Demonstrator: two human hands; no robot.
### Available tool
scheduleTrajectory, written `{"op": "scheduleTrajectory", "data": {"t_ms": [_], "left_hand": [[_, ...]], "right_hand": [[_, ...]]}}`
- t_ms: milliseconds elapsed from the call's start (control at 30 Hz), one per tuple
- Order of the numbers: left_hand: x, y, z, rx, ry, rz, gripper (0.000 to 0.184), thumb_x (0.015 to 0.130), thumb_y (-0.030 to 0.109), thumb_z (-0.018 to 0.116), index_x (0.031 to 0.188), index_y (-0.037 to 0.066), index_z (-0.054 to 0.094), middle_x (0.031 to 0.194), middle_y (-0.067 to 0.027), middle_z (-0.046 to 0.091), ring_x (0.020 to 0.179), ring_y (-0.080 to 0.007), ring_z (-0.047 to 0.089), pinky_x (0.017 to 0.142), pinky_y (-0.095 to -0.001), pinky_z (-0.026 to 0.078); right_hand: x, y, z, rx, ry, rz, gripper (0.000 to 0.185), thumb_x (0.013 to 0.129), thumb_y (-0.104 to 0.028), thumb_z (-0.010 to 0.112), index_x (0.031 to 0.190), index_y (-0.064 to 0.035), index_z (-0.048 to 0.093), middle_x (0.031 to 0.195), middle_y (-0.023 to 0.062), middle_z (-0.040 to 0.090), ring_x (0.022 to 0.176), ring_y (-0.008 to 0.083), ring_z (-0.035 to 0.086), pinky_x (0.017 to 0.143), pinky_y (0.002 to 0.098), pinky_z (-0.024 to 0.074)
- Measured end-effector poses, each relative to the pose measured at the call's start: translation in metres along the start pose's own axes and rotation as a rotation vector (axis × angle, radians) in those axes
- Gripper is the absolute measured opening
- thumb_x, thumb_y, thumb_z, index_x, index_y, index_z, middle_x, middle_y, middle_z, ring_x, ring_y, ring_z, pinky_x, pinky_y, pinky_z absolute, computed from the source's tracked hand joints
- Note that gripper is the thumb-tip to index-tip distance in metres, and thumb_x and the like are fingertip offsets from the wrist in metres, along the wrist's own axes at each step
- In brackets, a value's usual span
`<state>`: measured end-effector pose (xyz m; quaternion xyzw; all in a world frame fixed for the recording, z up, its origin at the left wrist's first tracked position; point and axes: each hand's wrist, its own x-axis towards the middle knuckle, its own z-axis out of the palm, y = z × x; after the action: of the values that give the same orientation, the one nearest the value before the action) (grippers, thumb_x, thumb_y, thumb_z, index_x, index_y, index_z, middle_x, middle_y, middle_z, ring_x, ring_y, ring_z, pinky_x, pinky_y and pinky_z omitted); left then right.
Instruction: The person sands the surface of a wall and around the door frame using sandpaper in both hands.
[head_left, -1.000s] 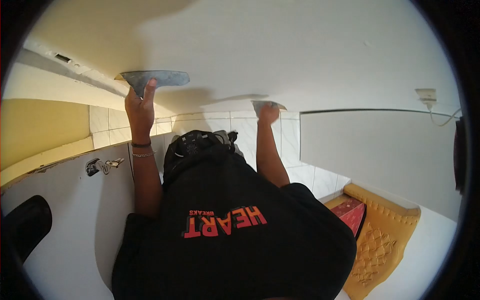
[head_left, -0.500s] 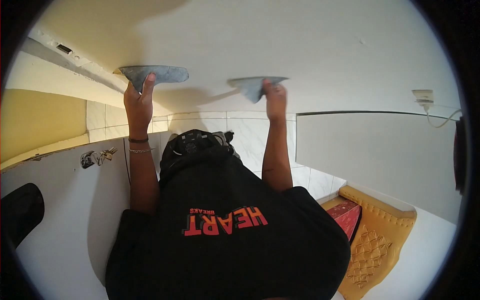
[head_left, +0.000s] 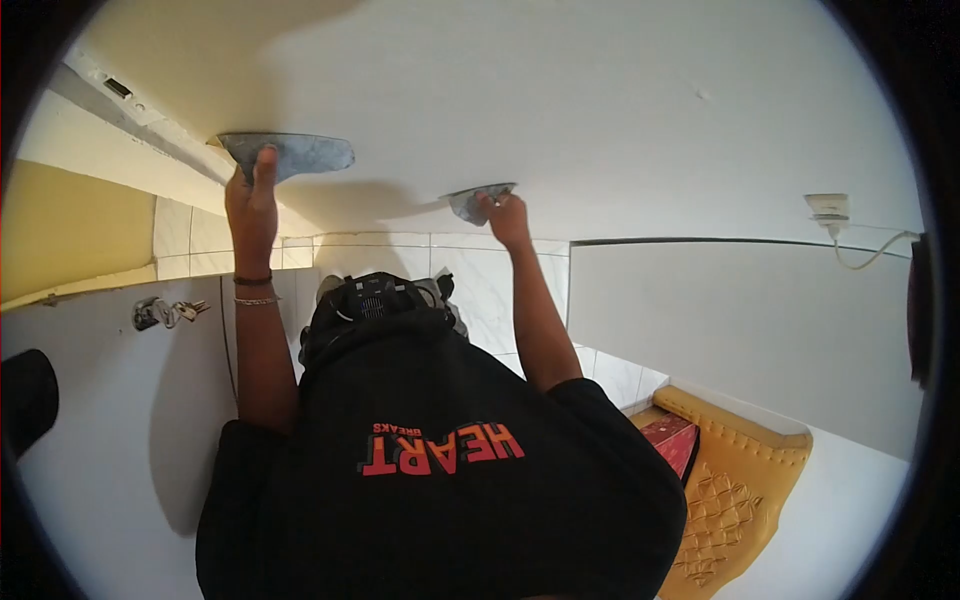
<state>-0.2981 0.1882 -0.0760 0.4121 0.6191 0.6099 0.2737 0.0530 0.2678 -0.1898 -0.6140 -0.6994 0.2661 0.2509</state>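
Observation:
At the upper left, my left hand [head_left: 252, 215] grips a flat grey plate [head_left: 315, 156], thumb across its near face and the other fingers mostly hidden behind it. The plate lies along the large pale surface [head_left: 620, 110]. Farther right, my right hand [head_left: 511, 222] is closed on a smaller-looking grey piece [head_left: 468, 204], tilted against the same surface. A gap separates the two plates. A dark band and a light bracelet circle my left wrist.
A door lock with keys [head_left: 170, 313] is at the left. White tiles [head_left: 480, 290] lie beyond my torso. A grey panel [head_left: 740, 320], a socket with a cable [head_left: 828, 208] and a yellow tufted chair [head_left: 725, 510] stand to the right.
My right hand first rose with its grey piece, then came down and to the left. My left hand keeps its hold on its plate. The whole view has shifted slightly.

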Motion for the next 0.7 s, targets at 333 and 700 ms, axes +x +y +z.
{"op": "scheduleTrajectory", "data": {"t_ms": [333,700], "left_hand": [[-0.007,0.04,0.037,0.035,0.119,0.011,0.04,0.087,0.036,0.057,0.072,-0.001,0.056,0.057,0.0065,0.043,0.055,-0.007,0.034,0.05,-0.0244,0.031],[-0.051,0.028,0.176,0.53,-0.413,0.137,0.048,0.083,0.037,0.059,0.062,-0.005,0.048,0.056,-0.0193,0.049,0.053,-0.0296,0.049,0.053,-0.038,0.039]], "right_hand": [[0.006,-0.079,-0.22,1.048,0.324,-0.006,0.027,0.087,-0.027,0.057,0.072,-0.0045,0.056,0.069,0.0009,0.054,0.066,0.0094,0.047,0.064,0.0235,0.0389],[0.013,0.015,-0.151,0.385,0.019,0.032,0.038,0.083,-0.03,0.061,0.064,0.003,0.055,0.063,0.0049,0.053,0.065,0.0141,0.046,0.063,0.0301,0.0397]]}}
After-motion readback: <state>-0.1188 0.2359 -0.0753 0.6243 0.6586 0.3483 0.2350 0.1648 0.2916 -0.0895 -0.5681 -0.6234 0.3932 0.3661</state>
